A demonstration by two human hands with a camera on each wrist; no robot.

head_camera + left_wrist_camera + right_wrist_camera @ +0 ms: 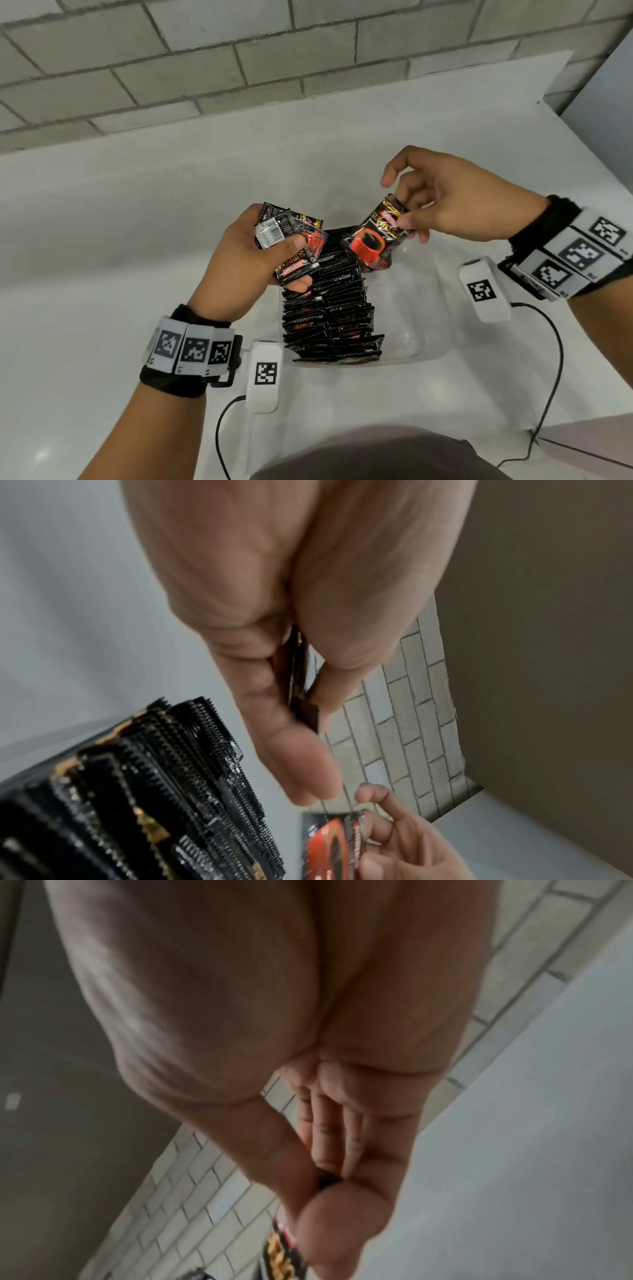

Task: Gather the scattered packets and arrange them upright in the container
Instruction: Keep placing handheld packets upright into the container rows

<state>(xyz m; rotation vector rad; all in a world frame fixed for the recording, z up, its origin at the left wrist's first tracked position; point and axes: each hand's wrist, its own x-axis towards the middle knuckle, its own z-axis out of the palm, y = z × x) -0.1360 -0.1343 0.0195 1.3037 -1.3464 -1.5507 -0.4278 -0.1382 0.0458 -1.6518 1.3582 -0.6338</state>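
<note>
A clear plastic container (416, 346) sits on the white counter, its left half filled with black coffee packets (332, 308) standing upright in rows (143, 791). My left hand (260, 257) grips a small stack of packets (291, 240) above the container's far left corner; the stack's edge shows between thumb and fingers (298, 674). My right hand (442, 205) pinches one packet with a red cup picture (373, 240) by its top, hanging over the container's far side. That packet's corner shows in the right wrist view (281, 1250) and in the left wrist view (329, 845).
The counter (137, 222) runs back to a grey block wall (239, 61). The right half of the container holds no packets. White tagged wrist units with black cables (551, 394) lie near the container's near corners. The counter's right edge (565, 123) drops off.
</note>
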